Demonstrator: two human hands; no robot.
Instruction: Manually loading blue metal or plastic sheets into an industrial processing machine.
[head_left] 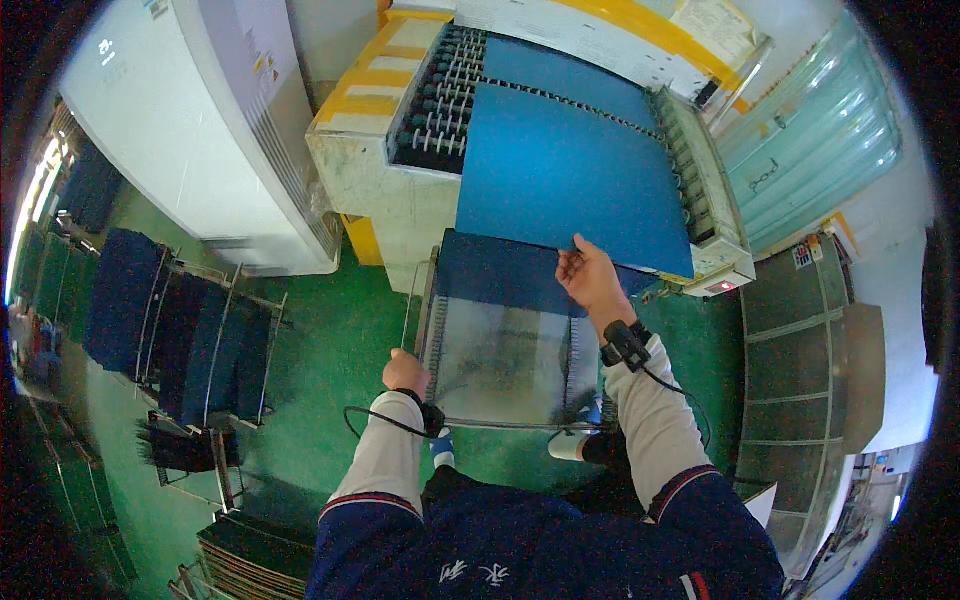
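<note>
My left hand [407,373] is closed at the left side rail of a metal rack [500,422] with slotted sides, standing in front of me. At the rack's far end is a dark blue panel [490,268]. My right hand [592,282] has its fingers bent and pinched at that panel's upper edge, right by the near edge of a bright blue panel [570,165]. The bright panel lies flat on a roller conveyor [440,115]. Whether the fingers also touch it is hard to tell.
Behind the bright panel, a second blue panel [570,68] lies on the rollers. A tall white cabinet unit [190,120] stands left. Racks of dark panels [125,300] are at the far left. A grey panelled cabinet [795,370] stands right. Stacked boards [255,560] lie lower left.
</note>
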